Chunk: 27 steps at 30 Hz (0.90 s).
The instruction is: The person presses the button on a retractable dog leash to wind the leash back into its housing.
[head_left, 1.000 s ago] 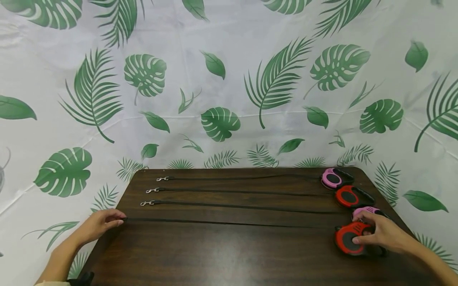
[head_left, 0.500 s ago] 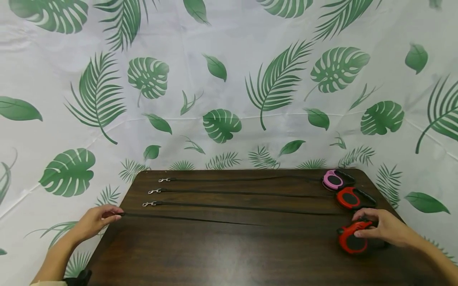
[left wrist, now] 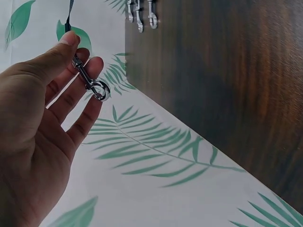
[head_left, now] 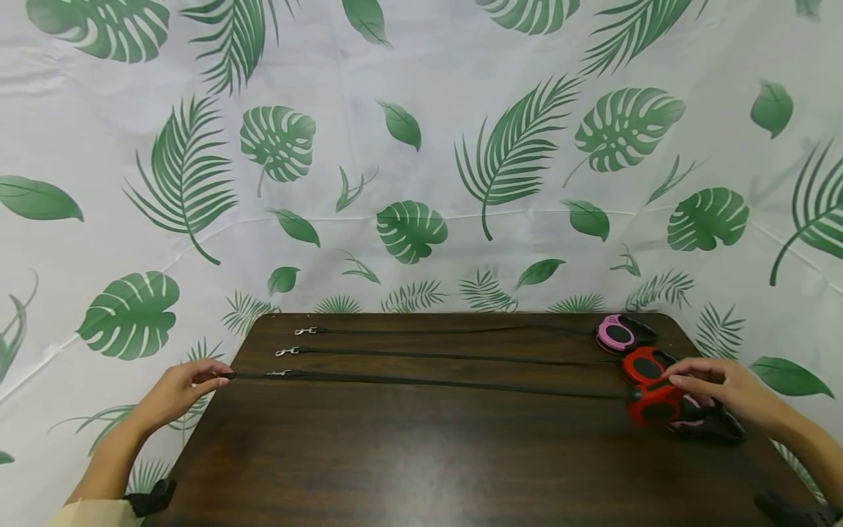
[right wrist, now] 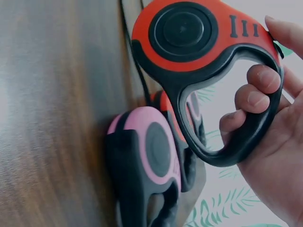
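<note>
My left hand (head_left: 209, 378) is at the table's left edge, thumb and fingers pinching a silver snap clip (left wrist: 92, 86) on the end of a black leash cord (head_left: 428, 383). The cord runs taut across to a red retractable leash housing (head_left: 653, 407). My right hand (head_left: 693, 385) grips that housing by its black handle (right wrist: 246, 137), fingers curled through the loop, and holds it just above a pink housing (right wrist: 151, 156) lying on the table.
On the dark wooden table (head_left: 421, 461), a pink housing (head_left: 615, 334) and a red housing (head_left: 642, 364) lie at the back right. Their cords stretch left to silver clips (left wrist: 139, 14). A leaf-print cloth (head_left: 421, 146) covers the wall and surroundings.
My right hand has carried the red housing away from me, over the nearer pink one. The left hand has moved the clip end back too, so the cord lies close to the third leash.
</note>
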Each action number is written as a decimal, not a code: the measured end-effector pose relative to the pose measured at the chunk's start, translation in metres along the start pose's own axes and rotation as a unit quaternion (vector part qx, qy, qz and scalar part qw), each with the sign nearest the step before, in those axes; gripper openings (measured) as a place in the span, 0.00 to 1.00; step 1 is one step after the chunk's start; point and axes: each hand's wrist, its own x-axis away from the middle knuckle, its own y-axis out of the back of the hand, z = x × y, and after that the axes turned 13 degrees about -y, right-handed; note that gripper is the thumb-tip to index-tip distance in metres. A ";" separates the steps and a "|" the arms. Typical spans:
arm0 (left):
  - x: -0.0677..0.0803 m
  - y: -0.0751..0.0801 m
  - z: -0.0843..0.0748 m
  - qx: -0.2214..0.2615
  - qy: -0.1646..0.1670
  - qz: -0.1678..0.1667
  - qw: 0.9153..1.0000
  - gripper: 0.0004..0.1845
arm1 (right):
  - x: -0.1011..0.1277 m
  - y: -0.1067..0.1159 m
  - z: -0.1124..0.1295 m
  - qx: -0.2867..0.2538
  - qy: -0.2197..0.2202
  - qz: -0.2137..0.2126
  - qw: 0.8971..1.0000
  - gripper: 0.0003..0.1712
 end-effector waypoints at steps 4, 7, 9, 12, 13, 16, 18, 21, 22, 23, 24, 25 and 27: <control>-0.004 0.001 -0.001 -0.001 0.005 -0.005 1.000 0.08 | -0.005 0.008 0.004 -0.016 -0.015 -0.010 1.000 0.15; -0.007 0.001 -0.002 0.000 0.008 -0.008 1.000 0.09 | -0.009 0.013 0.005 -0.031 -0.036 -0.019 0.999 0.16; -0.010 0.001 -0.003 0.000 0.014 -0.006 1.000 0.09 | -0.012 0.015 0.003 -0.038 -0.033 -0.024 0.998 0.15; -0.015 0.001 -0.003 -0.001 0.020 -0.006 1.000 0.08 | -0.016 0.016 -0.001 -0.082 -0.013 -0.025 0.996 0.14; -0.016 0.001 -0.003 -0.001 0.021 -0.005 1.000 0.08 | -0.018 0.017 -0.002 -0.097 0.001 -0.022 0.995 0.15; -0.018 0.001 -0.003 0.002 0.025 -0.004 1.000 0.08 | -0.022 0.020 -0.005 -0.156 0.037 0.006 0.987 0.19; -0.020 0.001 -0.003 0.003 0.027 -0.002 1.000 0.08 | -0.025 0.022 -0.006 -0.191 0.051 0.029 0.980 0.22; -0.022 0.001 -0.003 0.000 0.031 0.005 1.000 0.08 | -0.030 0.025 -0.007 -0.216 0.054 0.047 0.974 0.24; -0.023 0.001 -0.003 -0.002 0.033 0.007 0.999 0.09 | -0.031 0.026 -0.007 -0.216 0.051 0.047 0.974 0.24; -0.024 0.001 -0.003 -0.002 0.035 0.009 0.999 0.09 | -0.033 0.026 -0.007 -0.213 0.045 0.046 0.975 0.24; -0.024 0.000 -0.003 -0.002 0.037 0.011 0.999 0.09 | -0.034 0.027 -0.007 -0.211 0.041 0.044 0.976 0.24; -0.025 0.000 -0.003 -0.002 0.038 0.011 0.999 0.09 | -0.035 0.027 -0.007 -0.205 0.036 0.041 0.977 0.24; -0.026 -0.001 -0.002 0.001 0.036 0.007 0.999 0.09 | -0.037 0.028 -0.007 -0.195 0.027 0.037 0.980 0.23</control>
